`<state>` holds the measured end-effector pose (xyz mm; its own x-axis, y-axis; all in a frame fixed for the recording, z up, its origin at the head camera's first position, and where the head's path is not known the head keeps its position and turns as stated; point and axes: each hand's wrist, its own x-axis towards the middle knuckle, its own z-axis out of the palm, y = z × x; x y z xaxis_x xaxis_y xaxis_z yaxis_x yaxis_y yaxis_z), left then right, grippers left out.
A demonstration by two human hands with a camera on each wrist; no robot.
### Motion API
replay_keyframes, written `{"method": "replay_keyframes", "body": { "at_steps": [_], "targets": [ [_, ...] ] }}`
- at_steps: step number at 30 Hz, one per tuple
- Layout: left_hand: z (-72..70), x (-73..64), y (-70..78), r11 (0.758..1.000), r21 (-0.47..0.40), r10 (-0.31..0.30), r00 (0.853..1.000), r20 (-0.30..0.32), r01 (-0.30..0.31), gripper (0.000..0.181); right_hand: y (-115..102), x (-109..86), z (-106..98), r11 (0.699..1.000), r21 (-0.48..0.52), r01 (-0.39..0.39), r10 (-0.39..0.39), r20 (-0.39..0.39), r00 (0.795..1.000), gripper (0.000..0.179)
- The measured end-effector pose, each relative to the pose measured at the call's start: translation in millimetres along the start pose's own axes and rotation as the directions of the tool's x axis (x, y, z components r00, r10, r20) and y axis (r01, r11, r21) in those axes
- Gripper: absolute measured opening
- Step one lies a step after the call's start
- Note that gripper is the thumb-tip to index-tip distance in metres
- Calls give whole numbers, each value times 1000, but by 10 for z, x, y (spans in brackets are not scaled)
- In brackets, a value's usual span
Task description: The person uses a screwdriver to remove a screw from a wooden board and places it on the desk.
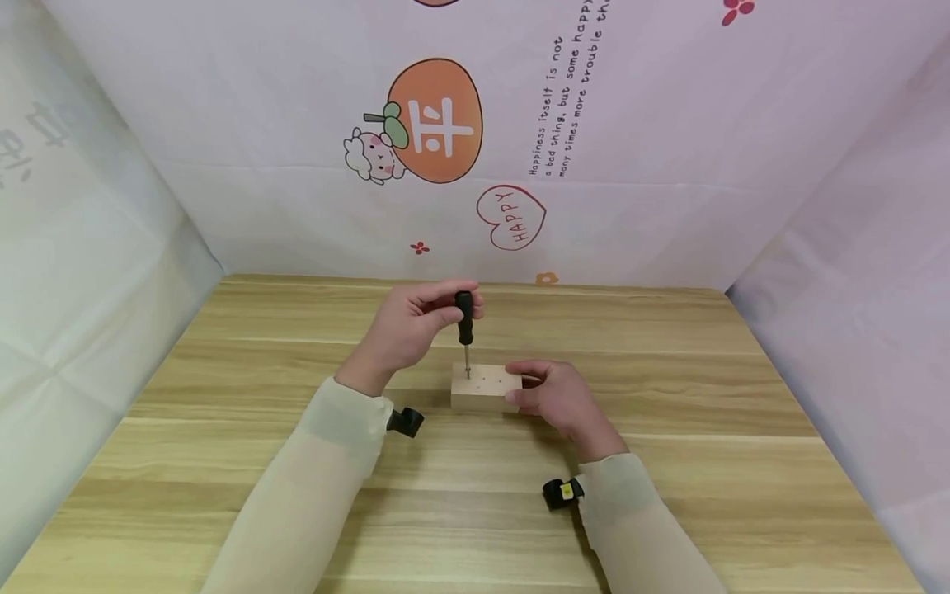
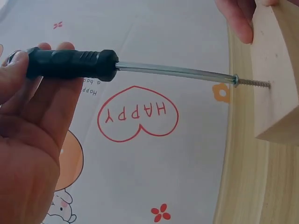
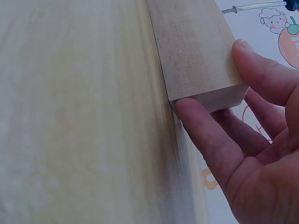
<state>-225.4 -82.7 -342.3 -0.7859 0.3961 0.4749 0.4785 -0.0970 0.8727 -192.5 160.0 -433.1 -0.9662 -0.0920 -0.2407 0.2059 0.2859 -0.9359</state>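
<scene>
My left hand (image 1: 411, 323) holds a screwdriver (image 1: 465, 318) upright by its black handle, thumb on one side and fingers on the other. Its clear-looking metal shaft meets the head of a screw (image 2: 252, 83), whose threaded tip stands in the top face of a pale wooden block (image 1: 486, 400). Much of the thread shows above the wood. Several small dark holes dot the same face. At the block's right end, my right hand (image 1: 557, 398) grips it between thumb and fingers; in the right wrist view a fingertip (image 3: 187, 105) presses the end's lower corner.
The block rests on a wood-grain table (image 1: 668, 371). Behind it rises a white cloth backdrop (image 1: 638, 206) with printed cartoons and lettering, and white cloth hangs on both sides. A black wrist camera (image 1: 406, 422) sticks out from the left cuff, another (image 1: 557, 493) from the right.
</scene>
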Motion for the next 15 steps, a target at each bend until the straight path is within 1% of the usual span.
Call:
{"method": "replay_keyframes", "body": {
  "at_steps": [2,4,6,7,9,12,15],
  "targets": [
    [13,-2,13,998,19,-54,997,-57,55,32,7,1,0,1000,0,1,-1,-2,1000,41],
    [24,-4,24,995,48,-84,991,-108,89,31,12,-1,-2,1000,0,2,-2,-3,1000,40],
    [32,-5,26,992,89,-76,988,-135,88,31,17,-1,-3,1000,0,3,-3,-5,1000,40],
    [34,-7,23,991,114,-60,988,-140,76,31,19,0,-4,1000,-2,4,-4,-6,1000,40],
    [38,-9,12,987,154,-22,990,-140,44,32,19,0,-3,1000,-5,2,-2,-6,1000,40],
    [36,-11,-9,983,181,6,993,-119,16,32,19,2,-2,1000,-9,4,-4,-5,1000,40],
    [19,-13,-20,988,155,31,997,-68,-20,29,15,0,-5,1000,-6,6,-6,-4,1000,40]
  ]
}}
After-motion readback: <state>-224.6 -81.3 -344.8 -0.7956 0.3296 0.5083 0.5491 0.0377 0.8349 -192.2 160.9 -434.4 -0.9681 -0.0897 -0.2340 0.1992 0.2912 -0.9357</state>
